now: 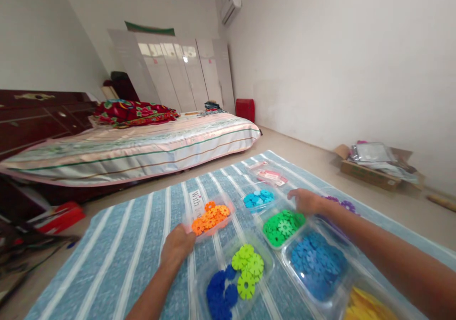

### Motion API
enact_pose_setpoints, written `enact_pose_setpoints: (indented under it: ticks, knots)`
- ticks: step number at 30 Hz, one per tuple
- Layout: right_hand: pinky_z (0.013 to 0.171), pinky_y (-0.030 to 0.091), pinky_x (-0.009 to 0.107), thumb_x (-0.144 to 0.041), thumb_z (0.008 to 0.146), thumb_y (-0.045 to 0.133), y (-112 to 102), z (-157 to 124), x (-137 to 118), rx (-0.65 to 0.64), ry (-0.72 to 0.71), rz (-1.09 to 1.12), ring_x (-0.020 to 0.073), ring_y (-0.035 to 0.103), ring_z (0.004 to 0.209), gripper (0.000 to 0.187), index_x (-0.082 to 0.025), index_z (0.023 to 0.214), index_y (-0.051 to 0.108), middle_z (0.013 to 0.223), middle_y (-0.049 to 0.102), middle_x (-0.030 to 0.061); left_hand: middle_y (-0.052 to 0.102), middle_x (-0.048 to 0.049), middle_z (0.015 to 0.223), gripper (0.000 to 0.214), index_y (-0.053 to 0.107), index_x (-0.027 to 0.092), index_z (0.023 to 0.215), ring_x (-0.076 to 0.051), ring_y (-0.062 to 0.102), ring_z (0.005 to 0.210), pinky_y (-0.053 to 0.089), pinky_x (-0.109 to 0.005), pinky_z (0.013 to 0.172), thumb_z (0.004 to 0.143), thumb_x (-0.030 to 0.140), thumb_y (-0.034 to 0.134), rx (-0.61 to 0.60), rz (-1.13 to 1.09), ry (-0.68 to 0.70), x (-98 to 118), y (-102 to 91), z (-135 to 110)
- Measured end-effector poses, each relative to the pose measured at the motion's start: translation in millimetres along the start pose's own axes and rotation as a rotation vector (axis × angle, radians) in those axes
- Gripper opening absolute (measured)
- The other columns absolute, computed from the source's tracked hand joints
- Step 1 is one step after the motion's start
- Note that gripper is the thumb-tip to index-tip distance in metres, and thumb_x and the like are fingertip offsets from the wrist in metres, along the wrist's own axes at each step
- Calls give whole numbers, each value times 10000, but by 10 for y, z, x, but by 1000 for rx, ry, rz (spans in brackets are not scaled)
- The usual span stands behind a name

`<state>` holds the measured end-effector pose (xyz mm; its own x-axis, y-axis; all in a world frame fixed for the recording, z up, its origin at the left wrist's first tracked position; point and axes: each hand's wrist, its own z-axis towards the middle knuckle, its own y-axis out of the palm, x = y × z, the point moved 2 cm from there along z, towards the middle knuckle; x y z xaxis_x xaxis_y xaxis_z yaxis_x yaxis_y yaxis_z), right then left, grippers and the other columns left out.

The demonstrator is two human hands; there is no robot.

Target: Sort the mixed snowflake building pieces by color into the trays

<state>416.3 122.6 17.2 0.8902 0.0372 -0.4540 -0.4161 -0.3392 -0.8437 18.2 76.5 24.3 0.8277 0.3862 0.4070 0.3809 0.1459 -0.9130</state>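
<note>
My left hand (pixel 177 245) is closed on the near left corner of a clear plastic container (pixel 231 211) with orange notched flower discs (pixel 213 218) in it. At the back corner of the container of green discs (pixel 284 227), my right hand (pixel 305 201) hovers or rests with its fingers partly stretched; contact with the rim is unclear. Light blue discs (pixel 259 198) lie in a container just left of that hand. Closer to me, one container holds lime green discs (pixel 249 267) and dark blue discs (pixel 221 291). Another holds medium blue discs (pixel 318 263).
A blue-and-white striped cloth (pixel 142 244) lies under the containers. Yellow pieces (pixel 366 305) sit at the lower right, and purple discs (pixel 347 206) show behind my right forearm. A pink-and-white packet (pixel 272 176) lies at the far side. Beyond are a bed (pixel 160 144) and a cardboard box (pixel 370 172).
</note>
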Motion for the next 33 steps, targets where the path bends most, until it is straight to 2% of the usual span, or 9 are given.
enact_pose_setpoints:
  ticks: [4,8,11,15,19,23,26,29,33]
  knots:
    - [395,404,192,-36,628,599,-62,7,26,-116,-11,165,114,520,441,551,-78,1168,497,514,515,-58,642,-62,646,86,521,182,737,-256,648,714,429,-297,582,675,221,477,-68,38,14,-35,88,-190]
    - [411,432,194,-266,651,715,-147,227,-54,-130,-6,263,138,582,543,594,-97,1179,502,645,608,12,650,-53,676,206,510,166,883,-237,654,702,439,-287,577,705,239,438,-94,19,19,-55,125,-315]
    - [432,439,182,-343,794,575,-124,512,-213,-8,13,231,127,592,548,319,-110,1011,595,630,610,32,644,-37,649,284,501,161,951,-241,651,667,450,-296,566,694,257,429,-98,-32,8,-76,131,-344]
    - [428,451,197,-141,759,562,-4,826,-387,16,48,169,129,574,469,101,-121,830,632,485,557,-1,628,-20,614,334,495,165,973,-250,646,622,459,-312,540,670,290,432,-93,-139,-45,-164,176,-331]
    - [438,463,210,-86,709,591,-12,932,-384,-35,39,125,132,575,456,229,-144,927,632,475,567,-23,624,-12,618,358,483,171,1006,-237,647,604,470,-307,533,687,322,422,-115,-192,-36,-254,226,-322]
    - [498,484,229,-303,708,675,-180,1003,-288,-65,41,60,152,617,532,288,-158,953,637,579,641,17,621,-4,611,367,491,177,996,-234,644,585,479,-312,525,697,383,436,-114,-267,-21,-266,204,-371]
    - [609,497,277,-512,737,603,-358,1135,-203,55,94,-29,221,652,751,440,-136,963,636,805,684,118,611,8,583,391,498,184,995,-236,639,567,480,-317,522,691,424,451,-89,-292,-43,-277,202,-400]
    - [741,472,318,-559,785,512,-460,1295,-141,206,152,-106,276,584,1008,519,-135,1073,595,1070,624,176,596,17,544,450,490,185,1025,-238,626,524,480,-327,515,690,483,444,-100,-298,-88,-325,246,-395]
    - [763,467,359,-564,620,680,-415,1495,-123,196,160,-124,314,579,1001,647,-123,1085,594,1068,621,165,631,2,585,531,462,196,1085,-247,645,563,491,-332,530,689,548,430,-159,-323,-113,-358,273,-396]
